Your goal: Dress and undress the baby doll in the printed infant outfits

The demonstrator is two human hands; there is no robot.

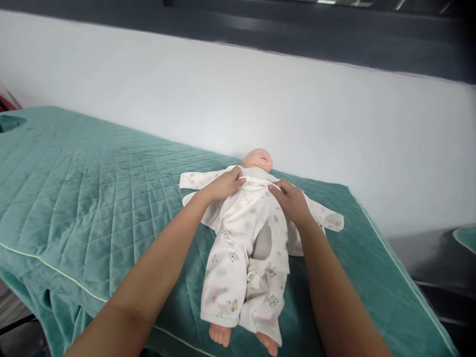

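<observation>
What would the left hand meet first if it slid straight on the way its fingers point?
The left hand, gripping the doll's garment, would probably reach the doll's head first; depth unclear.

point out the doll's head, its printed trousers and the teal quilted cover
pale plastic doll head (258, 158): head view, middle of head
white animal-print baby trousers (225, 270): head view, one leg
teal quilted bed cover (92, 198): head view, bare quilting

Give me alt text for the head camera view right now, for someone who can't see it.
The left hand and right hand pinch the top edge of a baby doll's white printed trousers at its waist. The doll lies face up, feet bare, on a green quilted bed cover beside a white wall.
</observation>
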